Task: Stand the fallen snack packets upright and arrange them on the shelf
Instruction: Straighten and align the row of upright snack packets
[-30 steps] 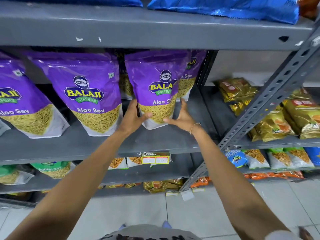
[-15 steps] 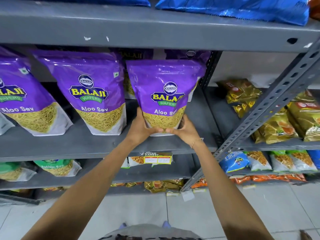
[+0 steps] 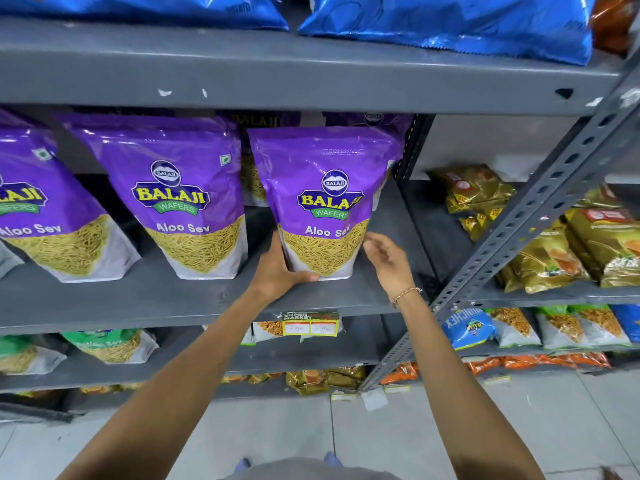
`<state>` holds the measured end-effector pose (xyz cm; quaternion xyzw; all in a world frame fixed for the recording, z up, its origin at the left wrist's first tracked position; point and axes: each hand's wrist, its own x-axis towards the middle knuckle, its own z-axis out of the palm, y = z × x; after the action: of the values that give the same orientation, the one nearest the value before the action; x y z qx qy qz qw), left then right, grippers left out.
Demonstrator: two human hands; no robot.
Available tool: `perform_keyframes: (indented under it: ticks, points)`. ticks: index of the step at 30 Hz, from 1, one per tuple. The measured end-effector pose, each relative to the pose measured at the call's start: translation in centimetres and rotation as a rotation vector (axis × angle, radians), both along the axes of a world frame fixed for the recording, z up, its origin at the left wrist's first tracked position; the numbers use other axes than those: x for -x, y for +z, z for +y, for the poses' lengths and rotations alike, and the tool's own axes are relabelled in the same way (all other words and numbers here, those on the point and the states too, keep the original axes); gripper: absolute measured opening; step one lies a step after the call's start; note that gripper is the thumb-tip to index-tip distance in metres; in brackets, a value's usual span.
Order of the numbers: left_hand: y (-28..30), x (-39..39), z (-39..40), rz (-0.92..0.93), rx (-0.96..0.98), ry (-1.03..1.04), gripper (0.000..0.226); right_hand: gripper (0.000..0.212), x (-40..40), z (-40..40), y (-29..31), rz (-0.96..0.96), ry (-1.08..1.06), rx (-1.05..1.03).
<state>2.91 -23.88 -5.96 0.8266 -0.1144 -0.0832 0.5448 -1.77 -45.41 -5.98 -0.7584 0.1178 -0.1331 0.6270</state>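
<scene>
A purple Aloo Sev packet (image 3: 325, 188) stands upright near the right end of the grey shelf (image 3: 173, 299). My left hand (image 3: 280, 268) grips its lower left corner, thumb under the white base. My right hand (image 3: 386, 258) hovers just off its lower right edge, fingers loosely curled and holding nothing. Two more purple packets stand to the left, the middle packet (image 3: 180, 192) and the left packet (image 3: 45, 202). Behind them more purple packets (image 3: 374, 119) are partly hidden.
Blue bags (image 3: 450, 22) lie on the shelf above. A slanted grey metal upright (image 3: 540, 209) divides off the right bay with gold packets (image 3: 540, 258). Lower shelves hold green, blue and orange packets. A price tag (image 3: 310, 327) hangs on the shelf edge.
The packet has been lowered from my two hands onto the shelf and now stands on its base. My right hand has come off it; my left hand has slid to its lower left corner.
</scene>
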Motion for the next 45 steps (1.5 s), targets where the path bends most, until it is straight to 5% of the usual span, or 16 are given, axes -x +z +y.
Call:
perform_keyframes:
  ticks: [19,28,37,45]
  points:
    - [0.6,1.6,-8.3,0.062,0.021,-0.102,0.096,0.02,1.4,-4.6,-0.5,-0.062,-0.388,-0.02]
    - [0.1,1.9,-8.3,0.045,0.025,-0.073,0.098,0.014,0.3,-4.7,0.1,0.077,-0.593,-0.034]
    - [0.3,1.9,-8.3,0.052,0.007,-0.106,0.093,0.011,0.7,-5.1,5.3,-0.248,-0.351,-0.068]
    - [0.2,1.9,-8.2,0.06,0.025,-0.111,0.093,0.01,0.6,-5.1,6.2,-0.249,-0.459,-0.034]
